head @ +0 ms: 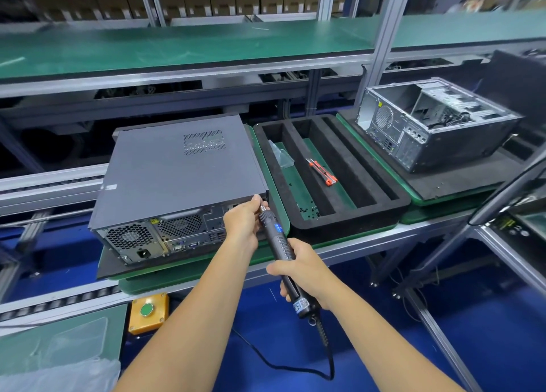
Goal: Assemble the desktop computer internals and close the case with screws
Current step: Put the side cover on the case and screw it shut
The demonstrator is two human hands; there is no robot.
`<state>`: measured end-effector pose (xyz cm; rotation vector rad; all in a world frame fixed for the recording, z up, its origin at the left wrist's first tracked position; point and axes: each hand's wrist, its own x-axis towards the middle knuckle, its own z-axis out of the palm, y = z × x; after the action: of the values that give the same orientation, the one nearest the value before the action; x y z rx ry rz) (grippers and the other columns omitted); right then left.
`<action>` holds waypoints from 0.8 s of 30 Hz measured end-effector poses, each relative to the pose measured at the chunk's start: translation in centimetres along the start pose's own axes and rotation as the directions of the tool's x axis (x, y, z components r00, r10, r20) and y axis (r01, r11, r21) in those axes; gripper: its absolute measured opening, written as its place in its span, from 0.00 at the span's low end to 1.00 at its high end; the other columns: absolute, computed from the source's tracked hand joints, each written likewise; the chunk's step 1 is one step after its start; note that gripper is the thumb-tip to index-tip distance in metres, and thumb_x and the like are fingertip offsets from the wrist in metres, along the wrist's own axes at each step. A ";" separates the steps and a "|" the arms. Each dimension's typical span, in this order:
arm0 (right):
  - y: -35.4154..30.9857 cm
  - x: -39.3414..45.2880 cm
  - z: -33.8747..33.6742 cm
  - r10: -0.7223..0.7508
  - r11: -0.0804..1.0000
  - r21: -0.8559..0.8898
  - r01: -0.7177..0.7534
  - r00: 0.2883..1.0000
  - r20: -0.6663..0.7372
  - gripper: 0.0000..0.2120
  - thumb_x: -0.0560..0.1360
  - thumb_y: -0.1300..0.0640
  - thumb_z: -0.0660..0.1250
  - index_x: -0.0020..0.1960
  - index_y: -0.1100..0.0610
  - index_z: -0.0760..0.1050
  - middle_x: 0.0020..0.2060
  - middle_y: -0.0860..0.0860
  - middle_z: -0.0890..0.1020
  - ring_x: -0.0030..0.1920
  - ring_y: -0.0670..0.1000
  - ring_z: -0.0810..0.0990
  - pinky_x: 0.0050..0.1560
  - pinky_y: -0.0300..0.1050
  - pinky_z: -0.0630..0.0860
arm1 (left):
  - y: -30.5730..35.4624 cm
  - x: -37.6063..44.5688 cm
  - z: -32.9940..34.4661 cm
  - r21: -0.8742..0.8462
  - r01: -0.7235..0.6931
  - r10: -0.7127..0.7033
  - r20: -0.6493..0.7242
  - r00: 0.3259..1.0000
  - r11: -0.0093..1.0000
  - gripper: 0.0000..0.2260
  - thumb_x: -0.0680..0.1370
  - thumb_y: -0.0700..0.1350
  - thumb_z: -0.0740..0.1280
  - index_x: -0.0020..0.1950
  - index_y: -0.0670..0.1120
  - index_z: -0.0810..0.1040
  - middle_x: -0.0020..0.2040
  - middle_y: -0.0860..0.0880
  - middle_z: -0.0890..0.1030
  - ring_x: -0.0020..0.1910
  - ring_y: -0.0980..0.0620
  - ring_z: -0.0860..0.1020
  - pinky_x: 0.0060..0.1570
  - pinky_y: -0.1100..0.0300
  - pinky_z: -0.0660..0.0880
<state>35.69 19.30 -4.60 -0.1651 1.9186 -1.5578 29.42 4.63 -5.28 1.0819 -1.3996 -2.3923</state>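
A closed grey desktop computer case (180, 170) lies on its side on a green-edged pallet, rear panel with fans and ports facing me. My right hand (301, 270) grips the black body of an electric screwdriver (280, 244), whose tip points at the case's rear right upper corner. My left hand (243, 218) pinches the screwdriver's front end near the bit, right against that corner. The screw itself is hidden by my fingers. Small black screws (308, 210) lie in the near end of a foam tray.
A black foam tray (351, 211) with long slots holds an orange utility knife (322, 171) and a clear plastic bag (282, 155). An open computer chassis (434, 122) stands at right. A yellow box with green button (147, 310) sits below the conveyor. The screwdriver's cable (295, 368) trails downward.
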 end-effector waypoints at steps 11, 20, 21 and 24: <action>0.1 -0.9 -3.4 -0.036 0.997 -0.060 0.038 0.998 0.047 0.19 0.72 0.60 0.72 0.60 0.53 0.69 0.42 0.58 0.78 0.29 0.52 0.77 0.30 0.46 0.77 | -0.1 -1.5 2.0 0.219 -0.246 0.256 -0.021 0.966 0.944 0.07 0.70 0.39 0.66 0.32 0.42 0.72 0.32 0.44 0.66 0.34 0.49 0.61 0.34 0.57 0.59; -3.6 -0.6 -7.7 -0.143 0.989 0.013 0.145 0.985 -0.097 0.18 0.71 0.60 0.73 0.55 0.47 0.70 0.43 0.57 0.80 0.28 0.54 0.77 0.29 0.46 0.76 | 4.6 -1.5 8.8 0.284 -0.383 0.334 0.208 0.919 0.879 0.08 0.71 0.40 0.65 0.32 0.42 0.72 0.30 0.45 0.70 0.22 0.57 0.71 0.36 0.59 0.66; -3.9 -0.4 -8.2 -0.146 0.989 -0.005 0.146 0.983 -0.112 0.20 0.72 0.59 0.73 0.60 0.51 0.69 0.41 0.55 0.81 0.27 0.54 0.77 0.29 0.45 0.76 | 4.9 -1.3 9.5 0.276 -0.383 0.332 0.214 0.919 0.882 0.08 0.72 0.40 0.65 0.32 0.42 0.72 0.29 0.46 0.71 0.23 0.56 0.71 0.36 0.59 0.66; -4.6 0.9 -10.0 -0.127 0.992 -0.048 0.121 0.976 -0.174 0.32 0.75 0.57 0.72 0.74 0.56 0.61 0.49 0.56 0.77 0.28 0.54 0.77 0.28 0.43 0.75 | 5.3 -0.5 12.0 0.246 -0.378 0.335 0.198 0.921 0.893 0.14 0.70 0.40 0.64 0.25 0.45 0.66 0.25 0.50 0.68 0.25 0.52 0.67 0.34 0.60 0.63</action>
<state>28.11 25.91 0.05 -0.1702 2.1112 -1.6677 20.77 10.23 2.81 0.6253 -1.8487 -2.0874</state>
